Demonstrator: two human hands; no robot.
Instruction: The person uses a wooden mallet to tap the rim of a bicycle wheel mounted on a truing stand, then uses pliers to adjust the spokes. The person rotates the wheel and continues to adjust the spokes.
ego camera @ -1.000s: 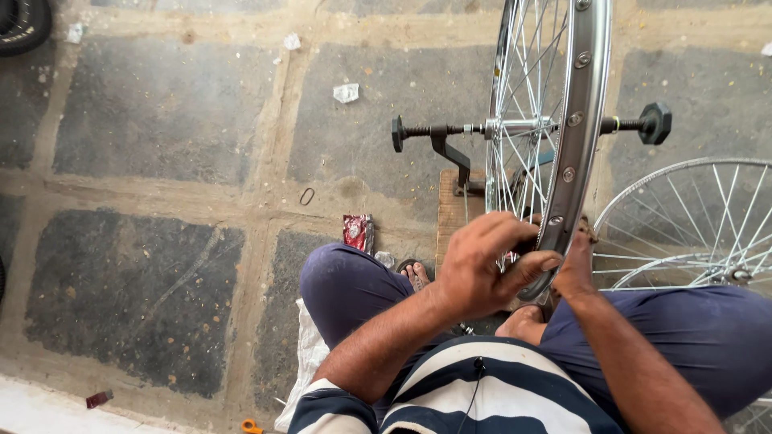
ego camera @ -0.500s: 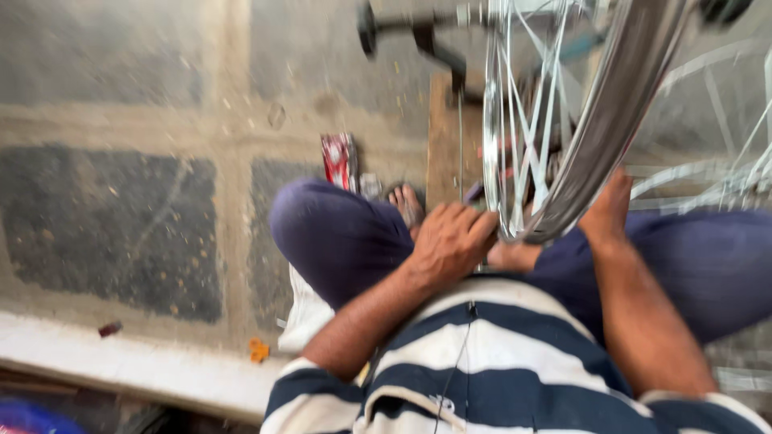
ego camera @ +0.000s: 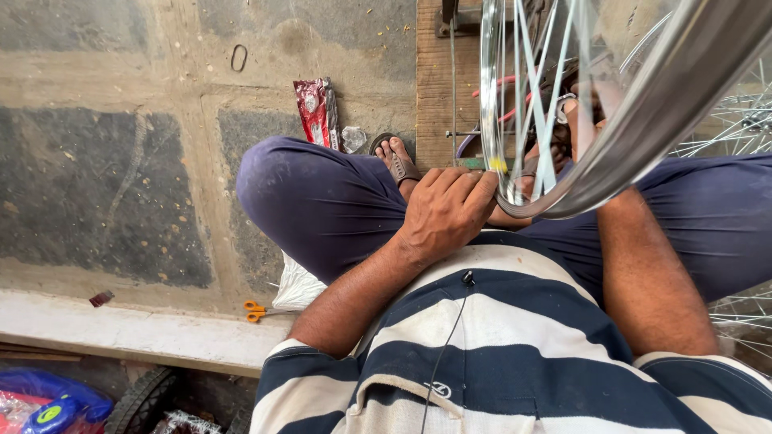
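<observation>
Two hands on one bicycle wheel [ego camera: 643, 104], upright over my lap. My left hand [ego camera: 446, 213] cups the rim's low edge, fingers [ego camera: 470, 189] curled on it; my right hand [ego camera: 583, 116] is behind the spokes — grip unclear. I judge this spoke work; next needs a steady rim. A red packet [ego camera: 315, 111] and orange scissors [ego camera: 256, 310] lie well apart on the floor [ego camera: 104, 161].

navy-white striped shirt [ego camera: 515, 337], dark blue trousers [ego camera: 322, 201], sandal [ego camera: 400, 166]
</observation>
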